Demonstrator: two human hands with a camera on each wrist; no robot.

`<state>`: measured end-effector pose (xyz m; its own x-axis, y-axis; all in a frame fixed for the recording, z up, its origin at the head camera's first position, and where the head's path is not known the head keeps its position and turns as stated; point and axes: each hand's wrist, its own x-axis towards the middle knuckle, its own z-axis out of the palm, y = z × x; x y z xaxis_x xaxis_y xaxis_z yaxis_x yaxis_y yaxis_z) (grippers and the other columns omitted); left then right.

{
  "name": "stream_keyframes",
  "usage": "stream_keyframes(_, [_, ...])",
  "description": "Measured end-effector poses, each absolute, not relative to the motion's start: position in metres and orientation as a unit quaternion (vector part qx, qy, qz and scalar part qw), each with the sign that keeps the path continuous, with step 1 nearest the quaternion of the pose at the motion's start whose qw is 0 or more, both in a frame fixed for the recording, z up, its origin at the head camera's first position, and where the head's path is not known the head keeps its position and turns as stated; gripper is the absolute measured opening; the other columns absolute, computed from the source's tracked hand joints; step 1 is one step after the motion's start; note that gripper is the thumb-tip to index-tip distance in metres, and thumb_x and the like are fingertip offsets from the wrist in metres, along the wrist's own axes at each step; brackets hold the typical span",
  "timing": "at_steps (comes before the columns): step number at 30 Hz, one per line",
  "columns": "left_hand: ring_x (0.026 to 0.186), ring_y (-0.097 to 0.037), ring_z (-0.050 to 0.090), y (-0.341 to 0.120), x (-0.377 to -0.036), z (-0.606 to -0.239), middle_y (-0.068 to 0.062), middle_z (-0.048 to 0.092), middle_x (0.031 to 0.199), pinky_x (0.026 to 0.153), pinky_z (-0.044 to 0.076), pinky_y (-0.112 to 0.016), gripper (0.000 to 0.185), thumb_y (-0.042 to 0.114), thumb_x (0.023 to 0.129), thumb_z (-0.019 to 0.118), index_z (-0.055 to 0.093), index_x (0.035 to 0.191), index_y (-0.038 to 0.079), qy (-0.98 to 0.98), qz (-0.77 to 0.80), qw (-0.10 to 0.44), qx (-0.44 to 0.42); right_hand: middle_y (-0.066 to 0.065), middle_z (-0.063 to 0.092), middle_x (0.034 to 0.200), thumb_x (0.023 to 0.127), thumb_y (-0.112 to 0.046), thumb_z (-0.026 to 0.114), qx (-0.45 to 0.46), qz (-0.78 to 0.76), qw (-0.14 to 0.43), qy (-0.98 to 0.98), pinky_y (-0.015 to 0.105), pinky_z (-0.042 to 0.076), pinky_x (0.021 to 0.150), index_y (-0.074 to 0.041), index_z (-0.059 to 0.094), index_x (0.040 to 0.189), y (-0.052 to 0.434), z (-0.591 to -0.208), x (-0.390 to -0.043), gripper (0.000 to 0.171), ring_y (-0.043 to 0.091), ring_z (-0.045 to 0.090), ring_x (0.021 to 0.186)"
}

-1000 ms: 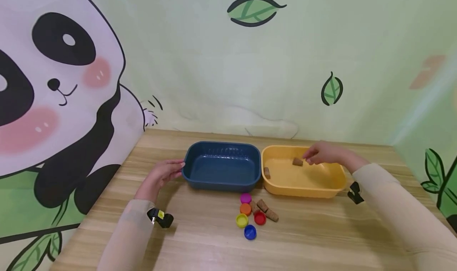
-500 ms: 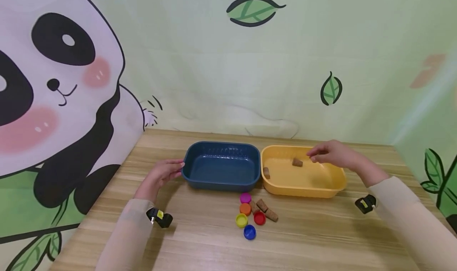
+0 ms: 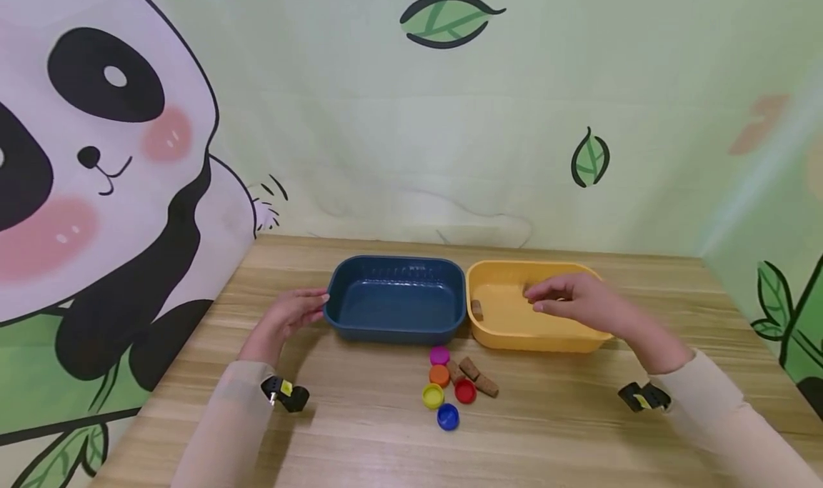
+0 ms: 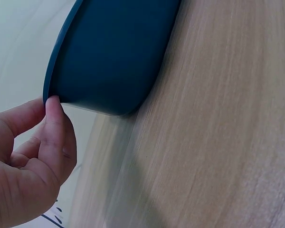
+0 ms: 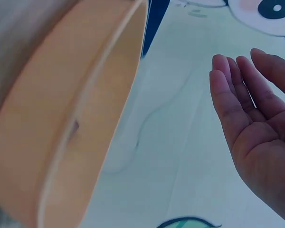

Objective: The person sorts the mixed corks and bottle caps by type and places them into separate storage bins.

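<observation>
At the left end of the dark blue basin (image 3: 393, 334), my left hand (image 3: 297, 312) pinches the rim between thumb and fingertips, as the left wrist view shows. My right hand (image 3: 581, 304) hovers over the yellow basin (image 3: 536, 341), fingers relaxed and holding nothing. One cork piece (image 3: 476, 309) lies against that basin's left wall; another cork (image 3: 526, 288) is mostly hidden behind the right fingers. In front of the basins are several bottle caps: magenta (image 3: 440, 356), orange (image 3: 439, 375), yellow (image 3: 433, 396), red (image 3: 465, 391) and blue (image 3: 448, 416). Several corks (image 3: 486, 385) lie beside them.
The two basins stand side by side near the back of the wooden table (image 3: 360, 431). Behind them hangs a pale green backdrop (image 3: 360, 131) printed with a panda and leaves. A small black camera (image 3: 643, 396) is worn at my right wrist.
My right hand draws back slightly, then swings left and lower over the yellow basin, covering most of one cork. The left hand stays at the blue basin's rim. The view shifts slightly.
</observation>
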<state>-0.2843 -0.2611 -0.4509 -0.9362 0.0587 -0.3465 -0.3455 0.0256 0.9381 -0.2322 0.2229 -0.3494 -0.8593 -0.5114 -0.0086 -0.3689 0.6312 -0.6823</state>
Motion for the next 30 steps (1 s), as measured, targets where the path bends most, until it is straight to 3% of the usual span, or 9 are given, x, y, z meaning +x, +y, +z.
stream_keyframes(3, [0.070,0.000,0.067,-0.260,-0.285,-0.451,0.009,0.070,0.079,0.068,0.059,-0.012,0.054,0.002,0.102,0.059,0.038,0.146,-0.020,0.700,0.692,0.144,-0.101,0.018,0.076,0.115,0.097,-0.012,0.070,-0.252,-0.367,0.092,0.891,0.015,0.057,0.077,0.001,0.074,0.117,0.215,-0.354,-0.222,0.024,-0.002,0.066,0.093])
stream_keyframes(7, [0.069,0.000,0.067,-0.260,-0.285,-0.453,0.009,0.070,0.079,0.067,0.059,-0.012,0.054,0.000,0.101,0.058,0.037,0.146,-0.021,0.694,0.699,0.142,-0.096,0.019,0.076,0.112,0.096,-0.011,0.071,-0.266,-0.384,0.092,0.879,0.016,0.057,0.073,0.002,0.073,0.116,0.204,-0.360,-0.210,0.024,-0.007,0.063,0.084])
stream_keyframes(21, [0.068,0.000,0.067,-0.261,-0.286,-0.450,0.009,0.071,0.078,0.069,0.060,-0.013,0.052,0.004,0.102,0.059,0.041,0.146,-0.017,0.701,0.690,0.142,-0.115,0.015,0.075,0.108,0.095,-0.009,0.071,-0.316,-0.383,0.125,0.859,0.021,0.061,0.081,0.004,0.069,0.122,0.175,-0.381,-0.183,0.030,0.001,0.067,0.090])
stream_keyframes(27, [0.069,-0.001,0.067,-0.261,-0.285,-0.450,0.009,0.070,0.078,0.071,0.060,-0.014,0.051,0.004,0.102,0.059,0.042,0.146,-0.017,0.706,0.684,0.141,-0.117,0.023,0.071,0.120,0.092,-0.006,0.074,-0.364,-0.351,0.142,0.851,0.024,0.063,0.083,0.006,0.068,0.124,0.158,-0.395,-0.175,0.035,0.017,0.072,0.093])
stream_keyframes(30, [0.069,0.000,0.067,-0.262,-0.285,-0.450,0.009,0.070,0.078,0.070,0.060,-0.013,0.051,0.004,0.102,0.058,0.041,0.146,-0.018,0.707,0.682,0.142,-0.117,0.023,0.068,0.128,0.091,-0.007,0.075,-0.365,-0.333,0.157,0.855,0.024,0.063,0.083,0.004,0.068,0.128,0.148,-0.402,-0.170,0.039,0.017,0.071,0.094])
